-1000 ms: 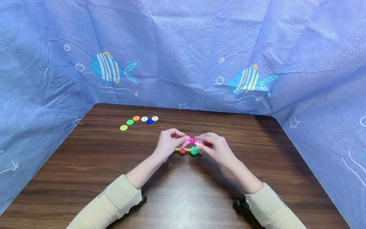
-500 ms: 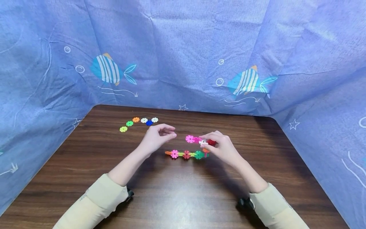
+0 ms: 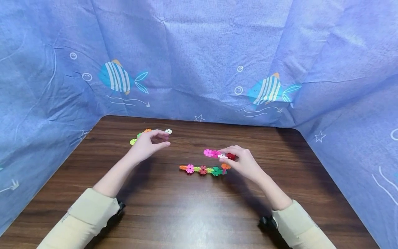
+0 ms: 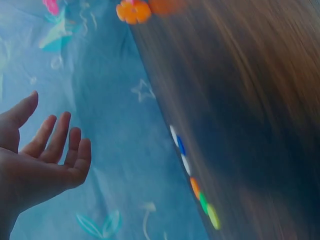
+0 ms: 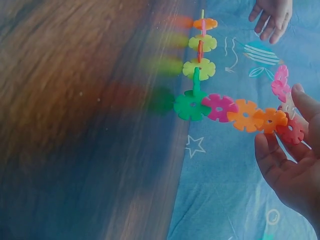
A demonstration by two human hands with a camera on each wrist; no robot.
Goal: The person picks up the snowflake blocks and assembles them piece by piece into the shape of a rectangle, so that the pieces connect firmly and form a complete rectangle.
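Around the middle of the wooden table (image 3: 199, 214), the flower-disc chain (image 5: 241, 122) is pinched in the right hand (image 3: 240, 159).
It is best not bent hard; by the left hand (image 3: 146, 144), loosely spread near loose discs (image 4: 195, 188), nothing is held.

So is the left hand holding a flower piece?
No, the left wrist view shows the left hand with nothing in its grasp.

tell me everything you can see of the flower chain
The chain is notched, flower-shaped discs slotted together, plastic by the look, in pink, white, red, orange, green and yellow. It bends into a U, open toward the left in the head view. The right hand pinches it near a red disc; whether it touches the table is unclear.
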